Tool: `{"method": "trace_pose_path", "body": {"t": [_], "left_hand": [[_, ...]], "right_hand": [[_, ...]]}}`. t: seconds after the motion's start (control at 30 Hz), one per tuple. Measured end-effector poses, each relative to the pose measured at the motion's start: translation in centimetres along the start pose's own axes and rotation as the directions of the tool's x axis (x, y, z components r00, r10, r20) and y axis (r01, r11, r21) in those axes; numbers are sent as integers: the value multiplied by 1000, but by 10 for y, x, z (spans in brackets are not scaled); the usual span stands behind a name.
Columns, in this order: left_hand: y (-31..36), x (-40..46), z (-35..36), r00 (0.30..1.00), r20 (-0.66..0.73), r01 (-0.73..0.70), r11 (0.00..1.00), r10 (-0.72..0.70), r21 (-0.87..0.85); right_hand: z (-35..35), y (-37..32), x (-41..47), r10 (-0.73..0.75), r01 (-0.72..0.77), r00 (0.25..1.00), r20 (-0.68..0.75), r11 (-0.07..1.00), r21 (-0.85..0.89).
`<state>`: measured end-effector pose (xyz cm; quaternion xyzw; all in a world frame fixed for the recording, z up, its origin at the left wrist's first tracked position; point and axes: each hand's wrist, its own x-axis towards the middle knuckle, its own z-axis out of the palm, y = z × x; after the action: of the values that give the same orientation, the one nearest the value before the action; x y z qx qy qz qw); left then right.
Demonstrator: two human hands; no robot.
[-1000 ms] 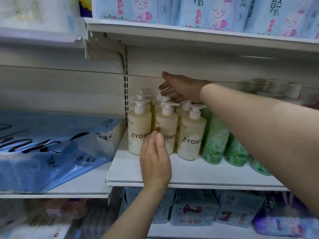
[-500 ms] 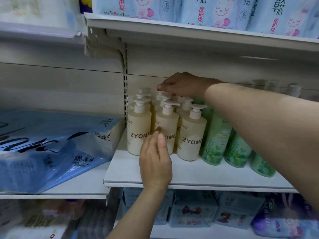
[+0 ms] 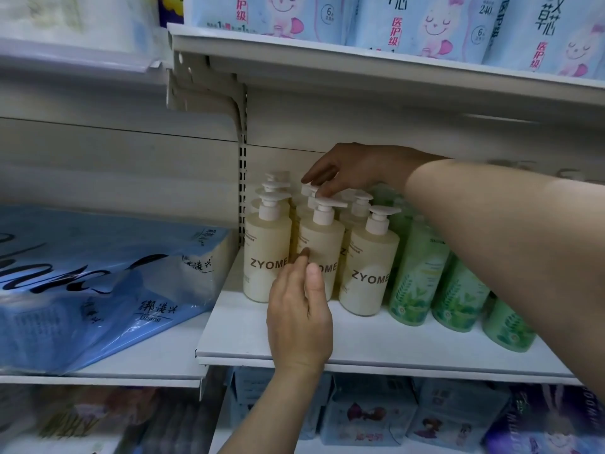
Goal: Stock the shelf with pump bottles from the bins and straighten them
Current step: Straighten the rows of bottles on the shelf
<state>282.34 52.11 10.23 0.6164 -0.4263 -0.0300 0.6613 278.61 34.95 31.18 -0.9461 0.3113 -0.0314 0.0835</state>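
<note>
The left hand (image 3: pixel 299 317) reaches up from below, back of the hand to the camera, its fingers held close together and nearly straight, the tips laid against the front of the middle cream pump bottle (image 3: pixel 322 253) in the near row. The right hand (image 3: pixel 352 170) comes in from the right over a long bare forearm, palm down, fingers bent and their tips pinching the white pump head (image 3: pixel 311 189) of a bottle farther back in the middle file. The cream bottles stand on a white metal shelf (image 3: pixel 376 345), at its left end against the perforated upright (image 3: pixel 242 191), in files running from near to far; all stand upright, long axis vertical. The left front bottle (image 3: pixel 266 257) and right front bottle (image 3: pixel 368 270) show "ZYOME" labels facing near; their pump spouts point right. Just right of them stand green pump bottles (image 3: pixel 417 273). On the lower white shelf to the left lies a blue plastic-wrapped pack (image 3: pixel 82 280). The shelf above carries pale blue packets (image 3: pixel 425 24) with pink cartoon figures, and more packets fill the shelf below.
</note>
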Motion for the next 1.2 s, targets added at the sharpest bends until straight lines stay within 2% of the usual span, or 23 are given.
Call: {"method": "trace_pose_path", "body": {"t": [0.5, 0.8, 1.03, 1.2], "left_hand": [[1, -1, -1, 1000, -1, -26, 999, 26, 45], [1, -1, -1, 1000, 11, -16, 998, 15, 55], [1, -1, -1, 1000, 15, -15, 997, 14, 72], [2, -2, -1, 1000, 7, -27, 997, 27, 78]], "right_hand": [[8, -7, 9, 48, -48, 993, -108, 999, 6], [6, -12, 15, 55, -61, 992, -110, 997, -53], [11, -7, 15, 72, -72, 988, -135, 997, 7], [8, -8, 15, 74, -76, 991, -108, 997, -22]]}}
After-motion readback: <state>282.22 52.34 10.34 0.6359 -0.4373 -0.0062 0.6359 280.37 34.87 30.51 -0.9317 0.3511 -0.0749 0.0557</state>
